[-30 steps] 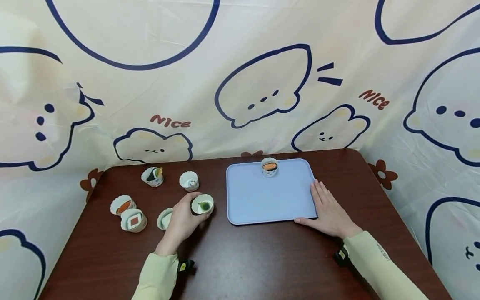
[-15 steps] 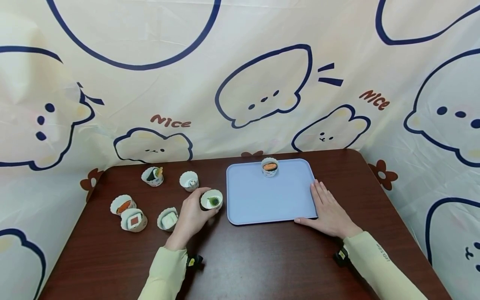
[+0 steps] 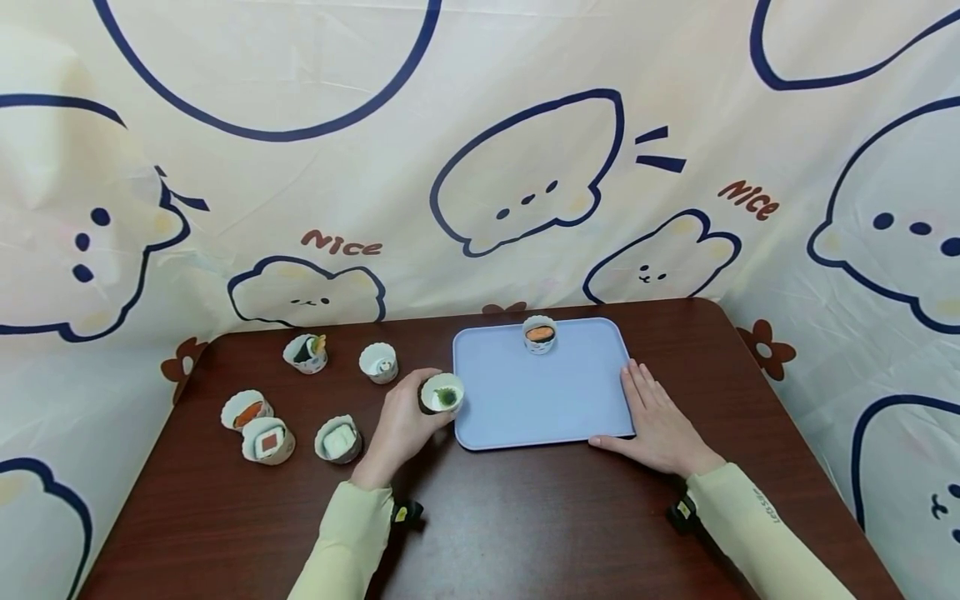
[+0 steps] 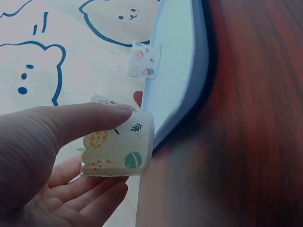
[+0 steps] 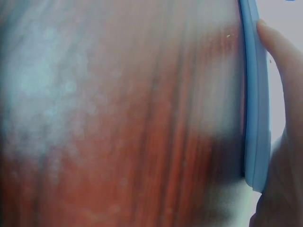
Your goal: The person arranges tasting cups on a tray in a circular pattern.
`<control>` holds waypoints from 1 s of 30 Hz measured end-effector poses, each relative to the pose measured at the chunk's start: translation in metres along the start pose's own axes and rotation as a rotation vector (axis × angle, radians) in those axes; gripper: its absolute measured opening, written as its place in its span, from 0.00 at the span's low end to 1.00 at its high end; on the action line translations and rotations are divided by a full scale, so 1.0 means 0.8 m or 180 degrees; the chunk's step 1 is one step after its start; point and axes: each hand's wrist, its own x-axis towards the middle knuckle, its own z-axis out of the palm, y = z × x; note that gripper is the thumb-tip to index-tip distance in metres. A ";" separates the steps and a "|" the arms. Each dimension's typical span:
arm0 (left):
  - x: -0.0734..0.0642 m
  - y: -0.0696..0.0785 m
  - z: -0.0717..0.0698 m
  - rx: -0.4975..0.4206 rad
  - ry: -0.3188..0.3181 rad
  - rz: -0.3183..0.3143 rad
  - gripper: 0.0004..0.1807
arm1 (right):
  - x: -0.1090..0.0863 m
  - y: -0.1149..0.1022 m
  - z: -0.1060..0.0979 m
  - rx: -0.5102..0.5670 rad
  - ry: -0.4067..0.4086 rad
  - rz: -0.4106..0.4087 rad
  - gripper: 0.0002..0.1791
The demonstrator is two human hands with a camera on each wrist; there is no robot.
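Observation:
My left hand grips a printed paper baking cup between thumb and fingers, at the left edge of the blue tray. Inside that cup, in the head view, lies a green-topped piece on a white base. It appears raised beside the tray rim; contact cannot be made out. With straight fingers, my right hand rests against the tray's right edge and front corner. A second paper cup holding an orange-topped sushi piece stands at the tray's back edge.
Left on the brown table are more filled cups: one with a dark roll, one with a small white piece, one with a white block. An orange-filled cup touches one with a pink square. Patterned cloth hangs behind.
My left hand has carried the green-topped cup rightward to the tray's left edge, uncovering the cup with the white block. The right hand and tray have stayed in place.

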 end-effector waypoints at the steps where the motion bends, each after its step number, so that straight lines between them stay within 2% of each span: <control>1: 0.001 0.001 0.002 -0.0008 -0.0002 0.0009 0.35 | 0.000 0.000 0.000 -0.0001 0.0004 -0.0001 0.71; 30: 0.024 0.027 0.036 -0.0107 -0.0144 0.0053 0.36 | -0.002 -0.002 -0.002 0.0042 0.0021 -0.0040 0.70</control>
